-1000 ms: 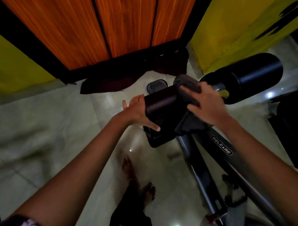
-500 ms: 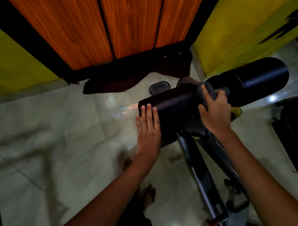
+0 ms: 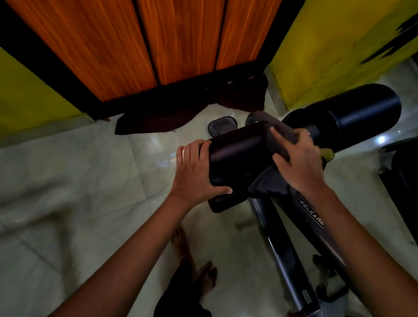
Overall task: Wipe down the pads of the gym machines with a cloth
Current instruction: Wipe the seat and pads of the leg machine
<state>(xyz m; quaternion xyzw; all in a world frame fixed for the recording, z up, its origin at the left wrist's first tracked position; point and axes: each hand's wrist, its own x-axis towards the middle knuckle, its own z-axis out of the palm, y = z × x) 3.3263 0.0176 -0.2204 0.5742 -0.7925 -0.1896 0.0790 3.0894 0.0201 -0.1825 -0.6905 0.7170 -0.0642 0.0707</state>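
Left hand grips the roller pad's end; right hand presses the cloth on top. Best bet: steady it, wipe all around.

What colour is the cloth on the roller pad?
Dark grey cloth, under the right hand; head view.

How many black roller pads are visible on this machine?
2. The near roller pad lies between both hands; the far roller pad sticks out to the right, beyond the right hand. Others may be hidden out of frame.
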